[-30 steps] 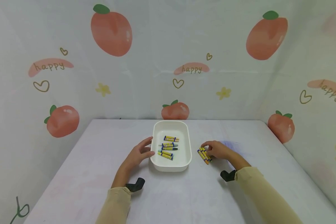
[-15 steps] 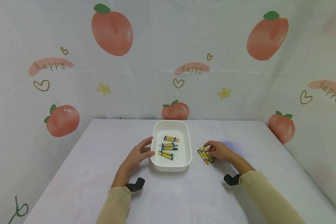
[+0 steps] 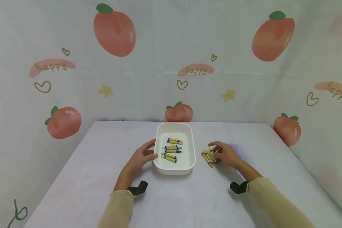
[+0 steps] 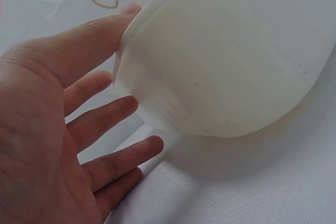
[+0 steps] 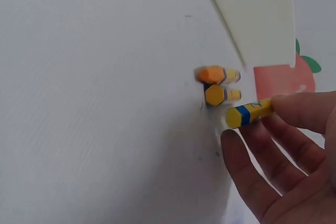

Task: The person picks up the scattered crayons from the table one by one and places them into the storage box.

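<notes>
Fingertips (image 5: 294, 109) of your right hand (image 3: 226, 154) pinch one yellow-wrapped crayon (image 5: 250, 114) near its end, thumb above, forefinger under; it looks just lifted off the table (image 3: 102, 177), though the head view cannot settle whether it is clear of it. Two more loose crayons (image 5: 218, 84) lie side by side just beyond it, orange tips towards the wrist camera, on the bare table right of the tray (image 3: 175, 169).

Your left hand (image 3: 139, 158) is spread flat, fingers (image 4: 105, 124) straight and fanned, thumb along the rim of the tray's left side, bracing rather than gripping.

Tray: white, shallow, rounded corners, about mid-table, nearer the back edge than the front. Five or so crayons in the tray (image 3: 171, 148) lie loose on its floor, mostly crosswise.

Step in hand, as I judge it: picking up one crayon from the small group, with the carry to the tray not yet begun. Next move calls for a firm pinch, a lift clear of the right rim, and a low release so the crayon does not bounce out. Keep your left hand steady against the tray.
</notes>
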### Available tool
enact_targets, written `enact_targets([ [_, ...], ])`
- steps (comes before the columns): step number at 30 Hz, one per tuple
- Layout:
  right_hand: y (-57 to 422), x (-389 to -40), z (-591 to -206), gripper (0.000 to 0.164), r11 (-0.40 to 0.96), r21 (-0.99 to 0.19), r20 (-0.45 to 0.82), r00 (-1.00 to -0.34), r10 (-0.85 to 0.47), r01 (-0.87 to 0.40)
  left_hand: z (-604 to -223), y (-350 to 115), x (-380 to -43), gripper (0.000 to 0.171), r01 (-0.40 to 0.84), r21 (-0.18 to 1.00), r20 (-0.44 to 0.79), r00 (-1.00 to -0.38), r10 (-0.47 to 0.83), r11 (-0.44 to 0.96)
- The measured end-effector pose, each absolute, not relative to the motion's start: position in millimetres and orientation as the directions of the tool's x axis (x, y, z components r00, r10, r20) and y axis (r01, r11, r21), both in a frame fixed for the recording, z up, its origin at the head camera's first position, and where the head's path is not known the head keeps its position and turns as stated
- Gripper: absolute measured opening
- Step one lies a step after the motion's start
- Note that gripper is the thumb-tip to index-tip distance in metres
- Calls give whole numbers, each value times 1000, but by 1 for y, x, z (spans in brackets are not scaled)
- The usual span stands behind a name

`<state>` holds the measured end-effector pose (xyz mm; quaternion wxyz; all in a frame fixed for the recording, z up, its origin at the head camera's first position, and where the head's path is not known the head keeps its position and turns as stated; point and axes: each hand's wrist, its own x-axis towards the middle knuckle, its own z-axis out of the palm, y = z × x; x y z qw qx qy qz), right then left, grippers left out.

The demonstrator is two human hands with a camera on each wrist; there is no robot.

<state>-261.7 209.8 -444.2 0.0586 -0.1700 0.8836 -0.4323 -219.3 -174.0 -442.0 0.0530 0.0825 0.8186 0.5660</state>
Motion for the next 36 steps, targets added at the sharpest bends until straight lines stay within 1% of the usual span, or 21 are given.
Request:
enact_targets([
  [4,206,-261,-440,42,520,-820,69,-943,-325,-239,-448,-174,-223,68,78,935,12,-982,189,346],
  [9,200,-259,-433,44,490,-841,81,-949,-305,-229,-455,-177,-227,68,93,938,27,-980,197,333],
  [15,186,-255,-423,43,442,-859,129,-944,-302,-259,-456,-179,-228,68,106,939,40,-978,203,328],
  [28,159,-247,-414,41,391,-848,250,-921,-299,-357,-457,-180,-228,69,88,934,23,-982,189,345],
  [36,141,-245,-416,43,373,-854,261,-919,-296,-363,-457,-179,-229,69,93,937,29,-981,191,337],
])
